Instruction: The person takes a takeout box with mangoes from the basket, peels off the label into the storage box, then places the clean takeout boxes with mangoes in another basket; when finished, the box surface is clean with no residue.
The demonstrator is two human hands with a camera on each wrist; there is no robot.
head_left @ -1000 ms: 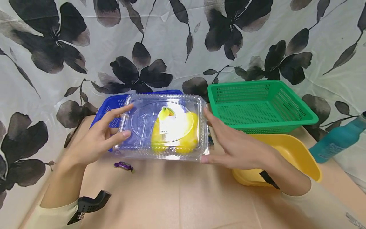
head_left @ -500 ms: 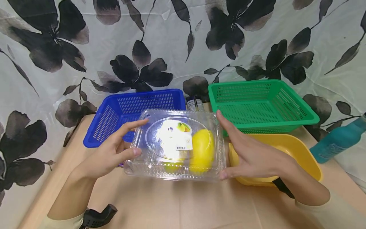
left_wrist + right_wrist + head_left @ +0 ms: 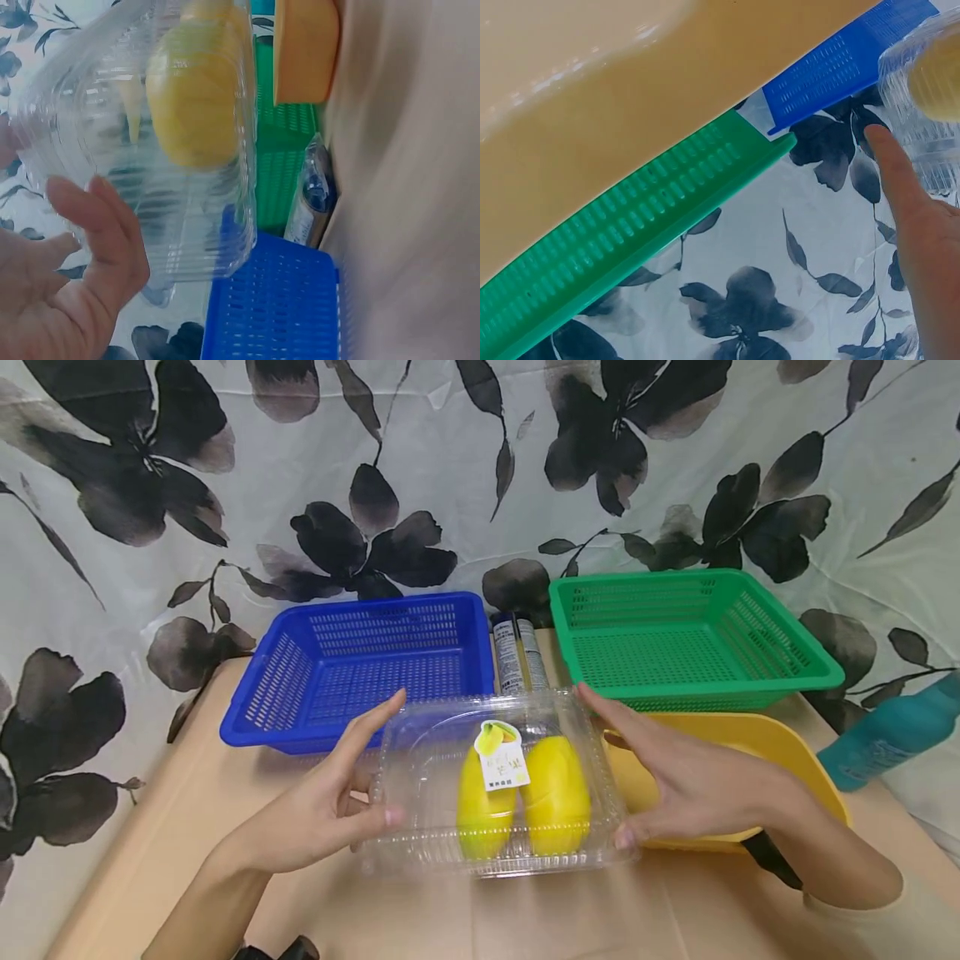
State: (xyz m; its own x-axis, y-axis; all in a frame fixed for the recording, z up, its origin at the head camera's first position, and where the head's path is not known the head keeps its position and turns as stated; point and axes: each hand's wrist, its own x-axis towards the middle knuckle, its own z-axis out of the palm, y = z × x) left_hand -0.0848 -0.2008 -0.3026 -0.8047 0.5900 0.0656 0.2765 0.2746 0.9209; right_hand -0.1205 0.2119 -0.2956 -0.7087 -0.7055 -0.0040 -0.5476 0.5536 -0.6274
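A clear plastic clamshell box (image 3: 423, 777) with two yellow mangoes (image 3: 557, 797) in it is held between both hands, low in the head view. Its lid carries a white label (image 3: 504, 768) with a mango picture. My left hand (image 3: 300, 818) grips the box's left end, thumb at the near side and index finger at the far corner. In the left wrist view the left hand's fingers (image 3: 112, 247) curl against the box wall. My right hand (image 3: 697, 789) holds the right end the same way, its other fingers mostly hidden.
Behind the box stand a blue basket (image 3: 352, 610) at left and a green basket (image 3: 720, 687) at right. Cylindrical containers (image 3: 517, 652) lie between them. A yellow tray (image 3: 813, 777) is under the right forearm, with a teal bottle (image 3: 892, 739) farther right.
Both hands have brought the box nearer the person and to the right, off the blue basket. The basket and cylindrical containers now show more; the purple wrapped candy is hidden.
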